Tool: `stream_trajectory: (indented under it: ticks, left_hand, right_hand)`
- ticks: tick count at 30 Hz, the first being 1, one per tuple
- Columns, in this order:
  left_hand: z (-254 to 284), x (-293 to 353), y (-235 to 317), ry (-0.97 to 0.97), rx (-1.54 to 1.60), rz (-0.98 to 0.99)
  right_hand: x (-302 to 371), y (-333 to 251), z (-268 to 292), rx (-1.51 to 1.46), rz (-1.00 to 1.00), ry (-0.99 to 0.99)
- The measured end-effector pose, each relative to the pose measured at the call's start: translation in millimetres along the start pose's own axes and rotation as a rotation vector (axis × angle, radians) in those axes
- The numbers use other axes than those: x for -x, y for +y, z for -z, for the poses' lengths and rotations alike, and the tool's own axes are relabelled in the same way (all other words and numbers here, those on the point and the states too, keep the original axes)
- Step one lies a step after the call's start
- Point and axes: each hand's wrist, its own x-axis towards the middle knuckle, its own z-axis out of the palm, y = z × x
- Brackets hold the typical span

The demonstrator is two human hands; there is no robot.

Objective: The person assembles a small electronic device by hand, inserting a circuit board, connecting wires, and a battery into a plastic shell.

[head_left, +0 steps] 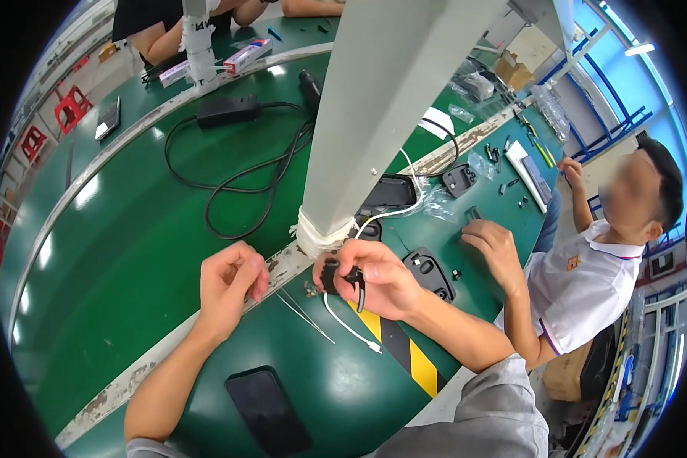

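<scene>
Hollowed black case — near right hand

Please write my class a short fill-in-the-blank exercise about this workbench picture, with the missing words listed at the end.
1. The camera wearer's ____ hand holds a small black item.
2. The dark phone lies on a table coloured ____.
3. The striped band beneath that forearm is black and ____.
4. The co-worker at the right of the picture wears a mostly ____ shirt.

Missing words: right; green; yellow; white.
</scene>
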Motion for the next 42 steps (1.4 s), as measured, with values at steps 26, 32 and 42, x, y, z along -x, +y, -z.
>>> stream_trajectory:
  ticks: [26,32,42]
  left_hand:
    - [-1.4,3.3,-6.5,-0.048,-0.071,-0.063]
    - [-6.0,3.6,-6.5,-0.055,-0.123,-0.082]
    - [-4.6,6.1,-7.7,-0.06,-0.168,-0.068]
  right_hand:
    - [7.6,-1.8,-3.7,-0.009,-0.025,0.059]
    - [9.9,-6.4,-6.3,0.103,-0.086,0.038]
    - [12.1,-6.8,-21.6,0.069,-0.079,-0.04]
